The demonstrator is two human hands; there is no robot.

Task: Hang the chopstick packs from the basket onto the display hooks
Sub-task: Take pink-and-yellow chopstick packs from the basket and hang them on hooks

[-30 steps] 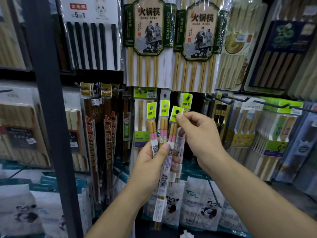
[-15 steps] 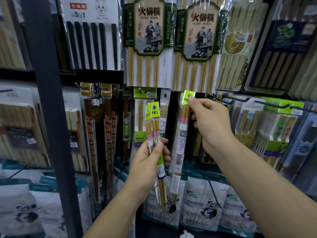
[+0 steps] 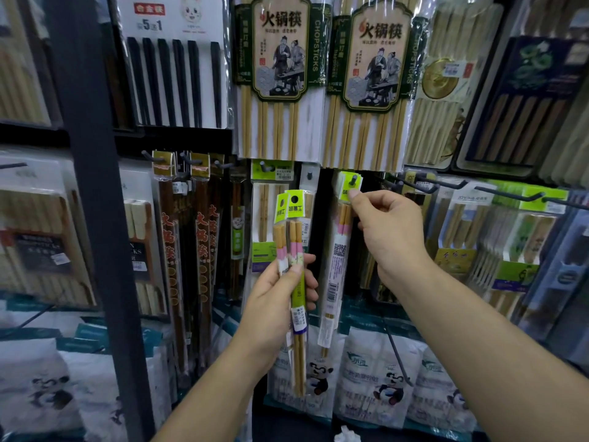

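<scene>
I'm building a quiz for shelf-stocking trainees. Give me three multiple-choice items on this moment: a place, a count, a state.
1. Where is the pack at the right hand?
A. on a display hook
B. in a basket
C. on the floor

2. How many packs does the left hand hold?
A. one
B. two
C. five

3. What is the right hand's grip doing?
A. pinching the pack's green header
B. hanging open
C. holding a pen

Answers:
1 A, the display hook pokes through its header hole.
2 B, two green headers stand above that hand.
3 A, the grip closes on the header.
</scene>
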